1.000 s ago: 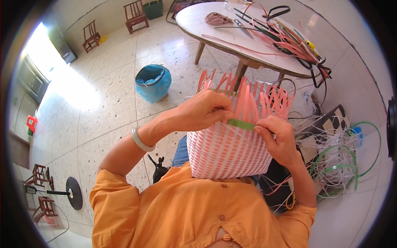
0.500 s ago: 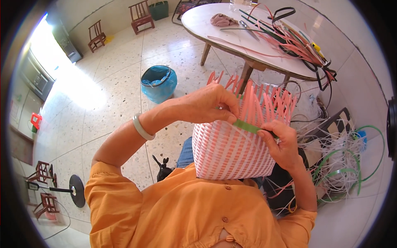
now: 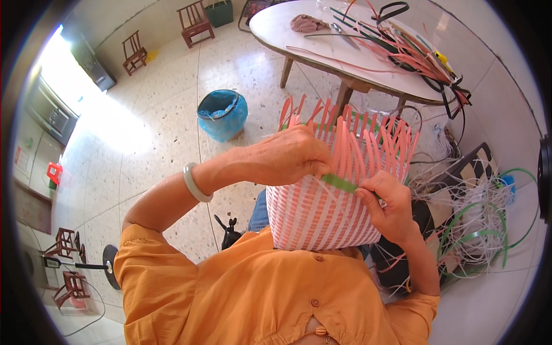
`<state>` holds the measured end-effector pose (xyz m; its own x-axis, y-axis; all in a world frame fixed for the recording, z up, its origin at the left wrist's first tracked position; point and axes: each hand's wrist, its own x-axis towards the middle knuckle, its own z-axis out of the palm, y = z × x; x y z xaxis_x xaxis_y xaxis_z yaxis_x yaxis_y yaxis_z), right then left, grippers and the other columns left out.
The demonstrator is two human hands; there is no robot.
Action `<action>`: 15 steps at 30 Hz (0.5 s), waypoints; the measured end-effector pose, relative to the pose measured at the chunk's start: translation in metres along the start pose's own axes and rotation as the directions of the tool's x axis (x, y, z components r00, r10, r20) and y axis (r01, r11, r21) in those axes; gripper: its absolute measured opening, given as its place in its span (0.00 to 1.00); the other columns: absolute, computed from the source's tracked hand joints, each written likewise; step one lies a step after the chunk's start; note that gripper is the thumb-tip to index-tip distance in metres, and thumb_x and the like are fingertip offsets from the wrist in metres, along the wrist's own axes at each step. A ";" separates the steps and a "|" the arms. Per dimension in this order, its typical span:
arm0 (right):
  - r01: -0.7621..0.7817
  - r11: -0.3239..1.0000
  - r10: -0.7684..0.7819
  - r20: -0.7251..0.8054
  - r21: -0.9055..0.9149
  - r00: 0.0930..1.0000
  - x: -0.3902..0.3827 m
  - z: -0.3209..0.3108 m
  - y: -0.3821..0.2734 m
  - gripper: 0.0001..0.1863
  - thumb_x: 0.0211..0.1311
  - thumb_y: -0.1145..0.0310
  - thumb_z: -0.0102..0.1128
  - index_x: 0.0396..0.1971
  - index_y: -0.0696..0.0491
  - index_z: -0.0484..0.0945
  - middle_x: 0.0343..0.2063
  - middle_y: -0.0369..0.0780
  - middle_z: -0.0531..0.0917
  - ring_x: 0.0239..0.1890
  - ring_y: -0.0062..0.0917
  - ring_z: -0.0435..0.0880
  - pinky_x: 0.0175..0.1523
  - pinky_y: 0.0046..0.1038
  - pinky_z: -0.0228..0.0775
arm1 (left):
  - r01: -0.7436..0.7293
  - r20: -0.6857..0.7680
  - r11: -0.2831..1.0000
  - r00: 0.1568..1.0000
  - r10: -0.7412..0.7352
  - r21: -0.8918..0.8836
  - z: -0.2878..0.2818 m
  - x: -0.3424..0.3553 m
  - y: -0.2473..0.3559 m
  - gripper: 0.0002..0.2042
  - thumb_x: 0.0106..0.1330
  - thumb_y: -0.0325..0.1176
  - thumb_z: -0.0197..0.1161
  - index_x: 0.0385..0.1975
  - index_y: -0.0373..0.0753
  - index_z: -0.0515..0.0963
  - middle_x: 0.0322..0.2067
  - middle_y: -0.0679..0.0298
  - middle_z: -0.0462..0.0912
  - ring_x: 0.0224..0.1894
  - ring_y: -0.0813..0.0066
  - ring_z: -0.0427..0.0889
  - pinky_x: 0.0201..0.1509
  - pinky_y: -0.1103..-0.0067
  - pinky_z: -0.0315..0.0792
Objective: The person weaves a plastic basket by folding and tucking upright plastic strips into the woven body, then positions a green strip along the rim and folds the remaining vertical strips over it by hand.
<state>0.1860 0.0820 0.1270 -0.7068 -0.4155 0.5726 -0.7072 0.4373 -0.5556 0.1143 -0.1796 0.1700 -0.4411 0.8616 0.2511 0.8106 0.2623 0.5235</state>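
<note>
A pink and white woven basket (image 3: 322, 215) rests on my lap, its loose pink strip ends (image 3: 351, 138) standing up round the rim. Along the near rim runs a flat green strip (image 3: 339, 183). My left hand (image 3: 293, 150), with a pale bangle at its wrist, pinches the strip toward the rim's left part. Farther right, my right hand (image 3: 388, 201) grips the same strip between thumb and curled fingers. Part of the green strip also shows inside the far rim, behind the pink ends. My fingers hide where the strip meets the weave.
Beyond the basket stands a white oval table (image 3: 276, 29) with a cloth (image 3: 309, 23), scissors (image 3: 342, 34) and bundled pink, green and black strips (image 3: 408, 54). A blue-lined bin (image 3: 223, 118) stands on the floor. Tangled white and green strips (image 3: 474, 230) lie to the right.
My left hand has turned palm-down and tightened, its fingers lower against the rim. The right hand keeps its grip on the green strip. The whole view has shifted slightly.
</note>
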 end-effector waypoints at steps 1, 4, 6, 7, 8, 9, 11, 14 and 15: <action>-0.003 1.000 0.002 -0.014 -0.004 1.000 0.000 0.001 0.001 0.05 0.57 0.77 0.67 0.32 0.60 0.79 0.24 0.42 0.79 0.25 0.33 0.77 0.29 0.30 0.67 | 0.005 0.017 0.997 1.000 -0.006 0.076 -0.001 0.001 0.002 0.10 0.67 0.33 0.62 0.32 0.31 0.79 0.30 0.60 0.82 0.33 0.62 0.79 0.42 0.71 0.72; -0.034 0.999 0.034 -0.031 0.000 0.999 0.001 -0.001 0.002 0.05 0.58 0.77 0.67 0.32 0.60 0.79 0.24 0.43 0.79 0.25 0.33 0.77 0.30 0.30 0.67 | 0.020 -0.037 0.999 0.999 -0.022 -0.047 -0.003 0.002 0.004 0.10 0.64 0.34 0.66 0.32 0.31 0.80 0.32 0.58 0.82 0.38 0.62 0.80 0.42 0.70 0.73; -0.068 0.998 0.068 -0.029 0.009 0.997 0.001 -0.002 0.002 0.05 0.58 0.77 0.66 0.33 0.60 0.79 0.24 0.42 0.79 0.24 0.33 0.76 0.30 0.29 0.67 | 0.052 -0.068 0.997 0.996 -0.056 -0.052 -0.002 0.002 0.004 0.10 0.62 0.34 0.68 0.33 0.32 0.81 0.33 0.57 0.82 0.40 0.62 0.80 0.42 0.69 0.74; -0.073 0.997 0.074 -0.034 0.015 0.997 0.002 -0.002 0.002 0.05 0.59 0.76 0.66 0.33 0.60 0.80 0.24 0.42 0.79 0.24 0.33 0.76 0.30 0.29 0.67 | 0.084 -0.099 0.995 0.991 -0.090 -0.061 -0.001 0.002 0.003 0.11 0.60 0.34 0.70 0.33 0.32 0.81 0.35 0.57 0.82 0.43 0.62 0.80 0.42 0.69 0.74; -0.077 0.997 0.078 -0.038 0.021 0.996 0.003 -0.002 0.002 0.05 0.59 0.76 0.66 0.33 0.60 0.80 0.24 0.42 0.78 0.24 0.32 0.76 0.29 0.29 0.67 | 0.085 -0.100 0.995 0.991 -0.091 -0.059 0.000 0.001 0.001 0.11 0.60 0.34 0.70 0.33 0.32 0.81 0.35 0.57 0.82 0.43 0.62 0.80 0.42 0.69 0.74; -0.076 0.997 0.077 -0.037 0.022 0.996 0.004 -0.002 0.002 0.05 0.59 0.76 0.66 0.33 0.60 0.80 0.24 0.42 0.78 0.24 0.32 0.76 0.29 0.29 0.67 | 0.017 -0.178 0.999 0.984 -0.025 -0.045 0.003 0.001 -0.001 0.11 0.58 0.33 0.72 0.33 0.33 0.81 0.36 0.58 0.82 0.44 0.62 0.81 0.42 0.70 0.75; -0.020 1.000 0.020 -0.056 -0.004 0.998 0.006 -0.002 0.003 0.06 0.59 0.76 0.67 0.33 0.60 0.80 0.24 0.42 0.78 0.24 0.32 0.76 0.29 0.29 0.67 | -0.050 -0.252 0.998 0.967 0.041 -0.027 0.003 0.001 -0.002 0.11 0.56 0.32 0.73 0.33 0.33 0.82 0.37 0.59 0.82 0.45 0.62 0.81 0.41 0.71 0.75; -0.018 1.000 0.017 -0.052 -0.019 0.998 0.010 -0.004 0.000 0.06 0.58 0.76 0.68 0.33 0.59 0.80 0.24 0.42 0.78 0.24 0.33 0.76 0.30 0.30 0.68 | 0.057 -0.174 0.995 0.982 -0.070 -0.076 -0.004 0.002 0.004 0.09 0.57 0.33 0.72 0.31 0.35 0.82 0.39 0.62 0.82 0.44 0.63 0.80 0.51 0.69 0.73; -0.020 1.000 0.019 -0.051 -0.018 0.999 0.011 -0.005 -0.002 0.06 0.58 0.76 0.68 0.33 0.59 0.80 0.24 0.42 0.78 0.24 0.33 0.76 0.30 0.30 0.68 | 0.062 -0.139 0.998 0.988 -0.063 -0.016 -0.005 0.001 0.006 0.08 0.59 0.33 0.71 0.30 0.35 0.82 0.38 0.63 0.82 0.44 0.64 0.79 0.57 0.67 0.69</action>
<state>0.1792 0.0807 0.1376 -0.7180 -0.3664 0.5918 -0.6927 0.4595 -0.5559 0.1166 -0.1793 0.1777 -0.5408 0.7743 0.3286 0.7755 0.3079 0.5511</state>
